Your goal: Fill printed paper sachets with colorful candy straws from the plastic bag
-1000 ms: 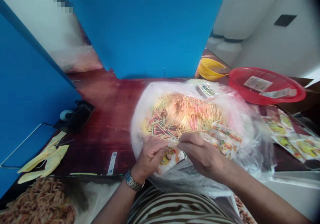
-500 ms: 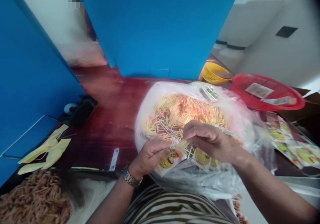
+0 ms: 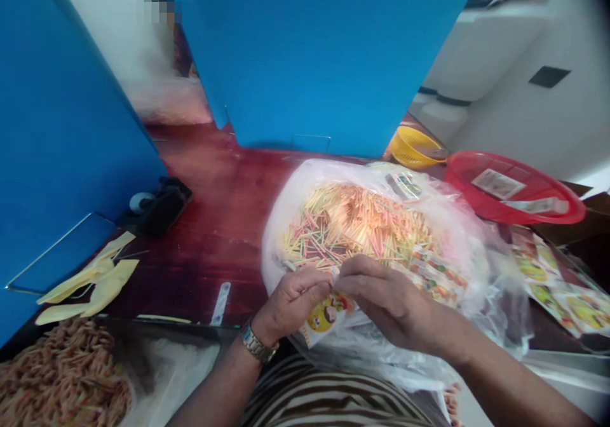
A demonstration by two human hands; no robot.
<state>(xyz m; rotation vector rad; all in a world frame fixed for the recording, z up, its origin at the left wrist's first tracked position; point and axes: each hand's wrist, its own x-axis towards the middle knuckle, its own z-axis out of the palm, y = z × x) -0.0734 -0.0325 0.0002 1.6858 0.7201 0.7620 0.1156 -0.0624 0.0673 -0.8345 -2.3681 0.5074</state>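
Observation:
My left hand (image 3: 298,300), with a metal watch at its wrist, is closed on a small printed packet (image 3: 325,318), white with a yellow picture. My right hand (image 3: 386,300) is bent over the packet's top edge, its fingertips pressed together against my left fingers. Whatever the right fingertips hold is hidden. Just beyond both hands lies a heap of thin pastel sticks (image 3: 362,214) in a large clear plastic bag (image 3: 281,217). More printed packets (image 3: 436,277) rest in the bag, right of my right hand.
A red basket (image 3: 515,211) and a yellow basket (image 3: 414,147) stand at the back right. Flat packets (image 3: 553,281) lie on the right. Pale yellow strips (image 3: 95,281) and a black tape dispenser (image 3: 162,208) are left. Blue panels (image 3: 309,52) border the dark red table (image 3: 223,204).
My right hand has moved slightly left and down onto the packet's top, covering the pale piece seen at its fingertips before. More printed packets show beside it. The view has shifted slightly.

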